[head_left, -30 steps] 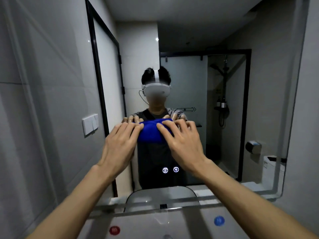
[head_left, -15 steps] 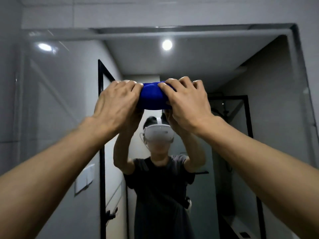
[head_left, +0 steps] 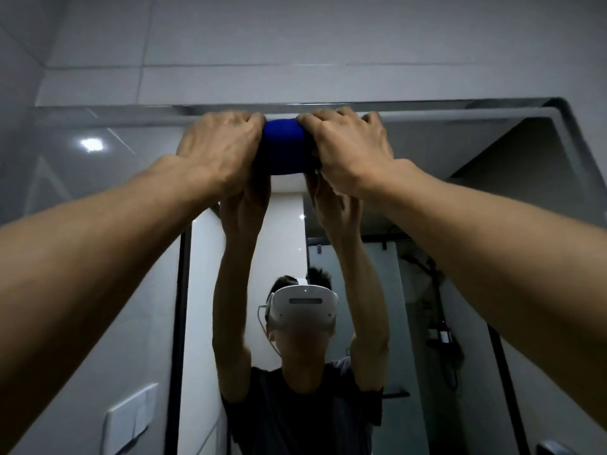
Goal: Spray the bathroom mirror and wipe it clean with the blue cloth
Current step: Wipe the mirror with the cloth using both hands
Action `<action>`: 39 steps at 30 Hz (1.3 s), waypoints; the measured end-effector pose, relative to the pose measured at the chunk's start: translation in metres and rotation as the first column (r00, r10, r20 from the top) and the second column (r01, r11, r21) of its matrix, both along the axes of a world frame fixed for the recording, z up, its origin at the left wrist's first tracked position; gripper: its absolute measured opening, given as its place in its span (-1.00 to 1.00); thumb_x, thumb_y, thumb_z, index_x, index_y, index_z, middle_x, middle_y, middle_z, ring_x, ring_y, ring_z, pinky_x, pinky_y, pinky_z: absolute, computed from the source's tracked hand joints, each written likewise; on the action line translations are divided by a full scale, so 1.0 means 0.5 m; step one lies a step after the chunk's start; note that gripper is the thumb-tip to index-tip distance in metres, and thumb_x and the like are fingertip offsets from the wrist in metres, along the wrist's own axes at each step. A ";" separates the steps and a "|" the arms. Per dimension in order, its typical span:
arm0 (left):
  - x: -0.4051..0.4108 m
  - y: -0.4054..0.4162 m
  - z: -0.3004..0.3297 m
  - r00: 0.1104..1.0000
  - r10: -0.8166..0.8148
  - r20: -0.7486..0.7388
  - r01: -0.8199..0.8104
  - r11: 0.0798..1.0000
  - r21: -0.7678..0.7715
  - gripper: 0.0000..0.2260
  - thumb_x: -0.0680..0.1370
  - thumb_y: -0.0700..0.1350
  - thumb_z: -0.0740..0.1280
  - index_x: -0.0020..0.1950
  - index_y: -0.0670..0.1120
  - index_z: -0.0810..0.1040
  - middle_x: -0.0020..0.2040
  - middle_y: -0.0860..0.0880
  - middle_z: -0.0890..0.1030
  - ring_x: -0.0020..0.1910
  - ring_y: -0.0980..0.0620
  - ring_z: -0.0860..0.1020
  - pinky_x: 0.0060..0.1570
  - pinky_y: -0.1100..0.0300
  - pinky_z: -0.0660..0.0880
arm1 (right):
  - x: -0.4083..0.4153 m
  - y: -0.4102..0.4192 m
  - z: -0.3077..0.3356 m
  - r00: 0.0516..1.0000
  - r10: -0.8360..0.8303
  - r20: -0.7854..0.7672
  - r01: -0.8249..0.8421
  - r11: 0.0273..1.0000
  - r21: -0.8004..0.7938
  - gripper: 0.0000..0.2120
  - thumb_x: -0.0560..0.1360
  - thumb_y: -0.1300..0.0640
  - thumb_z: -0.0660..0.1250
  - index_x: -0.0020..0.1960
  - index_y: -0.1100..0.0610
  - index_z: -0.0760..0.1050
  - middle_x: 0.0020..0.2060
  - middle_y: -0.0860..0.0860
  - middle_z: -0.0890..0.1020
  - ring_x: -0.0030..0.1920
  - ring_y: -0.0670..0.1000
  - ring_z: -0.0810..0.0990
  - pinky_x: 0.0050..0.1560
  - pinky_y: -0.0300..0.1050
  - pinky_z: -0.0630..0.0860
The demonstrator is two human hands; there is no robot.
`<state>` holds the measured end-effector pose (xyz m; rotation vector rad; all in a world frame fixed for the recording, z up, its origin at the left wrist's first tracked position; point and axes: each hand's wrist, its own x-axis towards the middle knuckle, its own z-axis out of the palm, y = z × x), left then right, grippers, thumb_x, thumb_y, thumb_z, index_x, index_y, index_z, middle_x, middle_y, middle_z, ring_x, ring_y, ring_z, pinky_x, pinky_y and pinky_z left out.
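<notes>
The rolled blue cloth (head_left: 284, 149) is pressed against the bathroom mirror (head_left: 476, 178) just under its top edge. My left hand (head_left: 220, 152) grips the cloth's left end with bent fingers. My right hand (head_left: 348, 149) grips the right end the same way. Both arms stretch up and forward. Only the middle of the cloth shows between my hands. No spray bottle is in view.
The mirror's bevelled top frame (head_left: 427, 108) meets a grey tiled wall (head_left: 295, 44) above. In the reflection I see a person wearing a white headset, a black door frame, a wall switch (head_left: 129, 418) and a shower area on the right.
Both hands slid the cloth up the mirror, from chest height to its top edge. My view tilted upward with them, and the basin has left the frame.
</notes>
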<state>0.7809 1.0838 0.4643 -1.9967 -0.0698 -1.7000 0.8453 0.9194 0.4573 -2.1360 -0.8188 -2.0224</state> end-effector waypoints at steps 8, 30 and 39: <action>0.004 -0.008 0.081 1.000 -0.003 0.006 0.003 1.000 -0.024 -0.57 0.47 -0.25 0.40 0.30 -0.15 0.39 0.10 -0.20 0.53 0.02 -0.23 0.51 -0.15 -0.05 0.39 | -0.009 0.003 0.062 1.000 0.027 -0.017 -0.026 1.000 0.012 -0.68 0.59 0.15 0.22 0.33 0.02 0.39 0.11 0.07 0.55 0.14 0.13 0.49 0.28 0.22 0.25; -0.061 0.149 0.088 0.994 -0.103 -0.035 0.100 0.991 -0.085 -0.54 0.45 -0.25 0.42 0.32 -0.12 0.39 0.12 -0.21 0.54 -0.02 -0.19 0.48 -0.12 -0.04 0.39 | -0.063 0.161 0.076 1.000 -0.004 -0.002 0.004 1.000 -0.006 -0.62 0.59 0.15 0.25 0.40 0.06 0.34 0.17 0.10 0.53 0.18 0.16 0.49 0.28 0.21 0.32; -0.102 0.247 0.072 0.993 -0.115 -0.032 0.112 0.990 -0.085 -0.57 0.49 -0.24 0.40 0.33 -0.12 0.39 0.11 -0.22 0.53 0.00 -0.19 0.47 -0.13 -0.01 0.31 | -0.094 0.262 0.072 1.000 0.002 0.012 -0.002 1.000 -0.004 -0.60 0.60 0.15 0.22 0.43 0.06 0.31 0.22 0.11 0.51 0.23 0.16 0.47 0.29 0.20 0.33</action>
